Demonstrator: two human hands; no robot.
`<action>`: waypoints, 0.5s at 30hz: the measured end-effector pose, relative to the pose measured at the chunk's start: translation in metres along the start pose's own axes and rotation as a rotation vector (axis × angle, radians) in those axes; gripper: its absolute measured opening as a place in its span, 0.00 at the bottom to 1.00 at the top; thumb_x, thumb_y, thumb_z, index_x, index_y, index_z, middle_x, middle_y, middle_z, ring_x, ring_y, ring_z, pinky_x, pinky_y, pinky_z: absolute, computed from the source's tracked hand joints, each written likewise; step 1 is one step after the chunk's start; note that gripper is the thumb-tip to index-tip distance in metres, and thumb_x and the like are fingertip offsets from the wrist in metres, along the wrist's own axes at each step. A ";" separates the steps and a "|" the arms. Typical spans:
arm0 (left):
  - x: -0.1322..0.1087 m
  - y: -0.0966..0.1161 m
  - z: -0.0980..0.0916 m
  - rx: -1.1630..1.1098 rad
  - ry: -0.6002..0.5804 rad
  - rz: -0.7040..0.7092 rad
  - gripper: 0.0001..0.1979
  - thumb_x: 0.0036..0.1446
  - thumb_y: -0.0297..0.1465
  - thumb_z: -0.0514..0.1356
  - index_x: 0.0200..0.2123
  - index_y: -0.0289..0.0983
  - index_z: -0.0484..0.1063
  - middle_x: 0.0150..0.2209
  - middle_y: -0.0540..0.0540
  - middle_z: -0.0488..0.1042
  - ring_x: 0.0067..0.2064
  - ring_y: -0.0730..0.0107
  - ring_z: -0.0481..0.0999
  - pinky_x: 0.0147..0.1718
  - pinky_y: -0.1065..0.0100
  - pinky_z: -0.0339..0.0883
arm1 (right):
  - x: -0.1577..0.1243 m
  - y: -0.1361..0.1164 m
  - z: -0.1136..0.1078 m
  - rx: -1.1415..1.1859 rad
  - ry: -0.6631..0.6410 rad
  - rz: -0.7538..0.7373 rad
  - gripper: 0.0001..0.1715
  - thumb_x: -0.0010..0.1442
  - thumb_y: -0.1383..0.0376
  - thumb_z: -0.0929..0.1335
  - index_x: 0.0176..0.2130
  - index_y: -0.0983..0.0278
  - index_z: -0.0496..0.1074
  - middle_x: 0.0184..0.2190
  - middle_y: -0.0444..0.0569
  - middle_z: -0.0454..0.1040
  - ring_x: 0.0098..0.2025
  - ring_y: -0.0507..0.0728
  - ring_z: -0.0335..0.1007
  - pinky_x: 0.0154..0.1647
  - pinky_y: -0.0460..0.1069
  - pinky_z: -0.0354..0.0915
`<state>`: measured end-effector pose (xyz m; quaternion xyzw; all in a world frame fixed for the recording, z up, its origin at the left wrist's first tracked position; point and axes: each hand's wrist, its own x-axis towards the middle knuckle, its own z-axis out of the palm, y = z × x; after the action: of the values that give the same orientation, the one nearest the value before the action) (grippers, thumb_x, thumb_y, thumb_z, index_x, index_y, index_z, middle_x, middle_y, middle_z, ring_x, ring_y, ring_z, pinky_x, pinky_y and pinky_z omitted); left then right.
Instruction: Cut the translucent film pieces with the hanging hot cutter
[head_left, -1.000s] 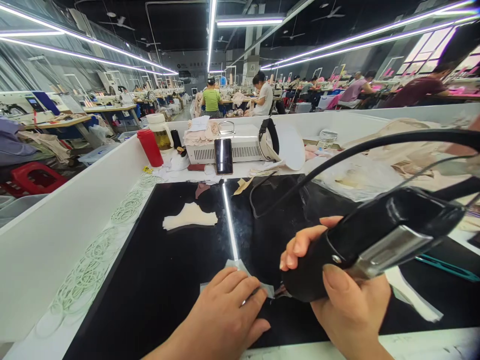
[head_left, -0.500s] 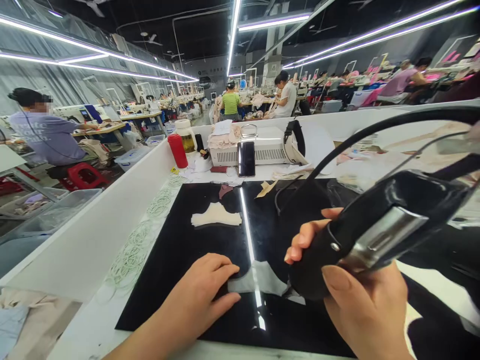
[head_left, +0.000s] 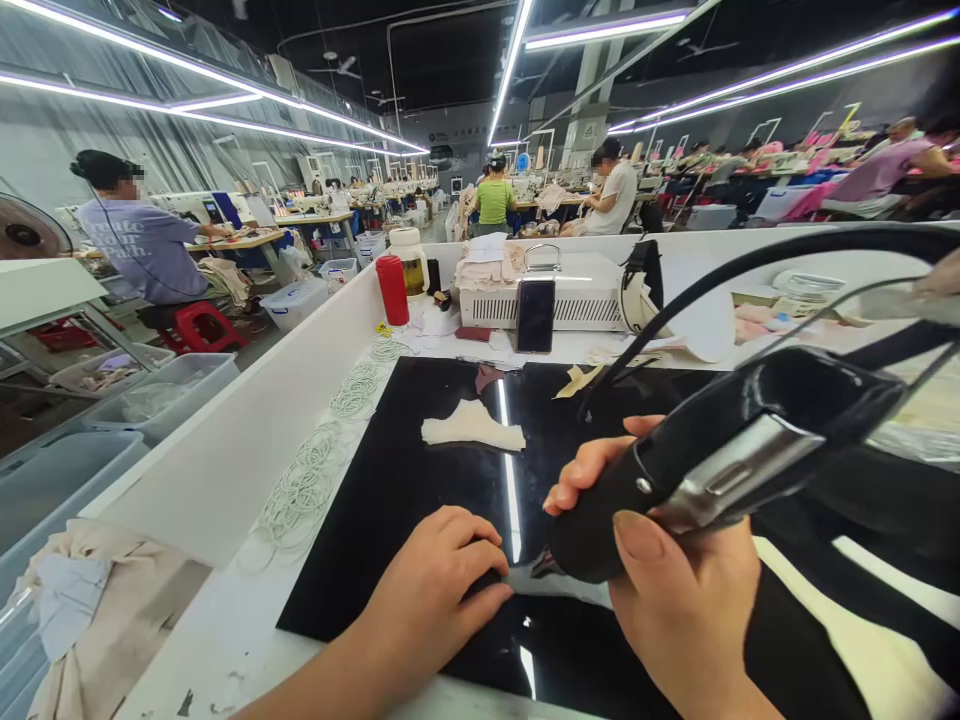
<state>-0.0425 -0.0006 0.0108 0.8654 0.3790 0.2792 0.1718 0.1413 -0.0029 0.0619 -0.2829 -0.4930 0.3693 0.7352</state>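
My right hand point(head_left: 667, 590) is wrapped around a black handheld tool point(head_left: 720, 450) with a metal plate on its side and a thick black cable behind. Its small metal tip point(head_left: 546, 566) meets a thin grey fabric piece point(head_left: 570, 586) lying on the glossy black board point(head_left: 360, 560). At the left end of that piece is my left hand point(head_left: 442, 575), fingers curled, with thumb and forefinger tips close together on its edge. Part of the grey piece is hidden behind the tool and my right hand. A cream cut piece stack point(head_left: 472, 426) lies farther back on the board.
Pale green rings point(head_left: 304, 495) lie along the left side. Behind the board stand a phone point(head_left: 535, 316), a white vented box point(head_left: 585, 308), a red cup point(head_left: 392, 290) and a jar point(head_left: 409, 260). Cream pieces point(head_left: 840, 620) lie right. Other people sit at sewing tables beyond the white partition.
The view has swung left. The tool's tip has moved leftward along the grey piece, closer to my left hand. My left fingers, flatter before, are now more curled at its end.
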 end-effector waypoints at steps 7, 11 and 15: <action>0.000 0.000 0.003 -0.021 -0.002 -0.024 0.14 0.58 0.24 0.71 0.46 0.40 0.76 0.48 0.48 0.78 0.49 0.63 0.76 0.51 0.61 0.73 | -0.002 0.006 0.004 0.028 -0.036 0.009 0.20 0.65 0.62 0.74 0.53 0.55 0.67 0.36 0.44 0.75 0.33 0.55 0.74 0.31 0.51 0.76; -0.003 -0.004 0.002 -0.021 0.003 0.008 0.07 0.60 0.24 0.70 0.38 0.39 0.76 0.47 0.51 0.78 0.49 0.67 0.76 0.51 0.63 0.72 | -0.002 0.010 0.009 0.018 -0.011 -0.002 0.19 0.65 0.62 0.74 0.53 0.55 0.68 0.35 0.44 0.75 0.32 0.54 0.74 0.32 0.51 0.76; -0.004 -0.004 0.002 0.009 0.023 0.055 0.04 0.64 0.25 0.67 0.39 0.38 0.76 0.46 0.51 0.78 0.48 0.68 0.76 0.51 0.64 0.72 | -0.003 0.010 0.011 0.015 -0.033 -0.021 0.15 0.65 0.62 0.74 0.49 0.55 0.68 0.35 0.43 0.74 0.32 0.54 0.73 0.31 0.50 0.75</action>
<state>-0.0457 -0.0015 0.0055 0.8730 0.3583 0.2919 0.1556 0.1280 0.0007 0.0568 -0.2660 -0.5055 0.3698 0.7328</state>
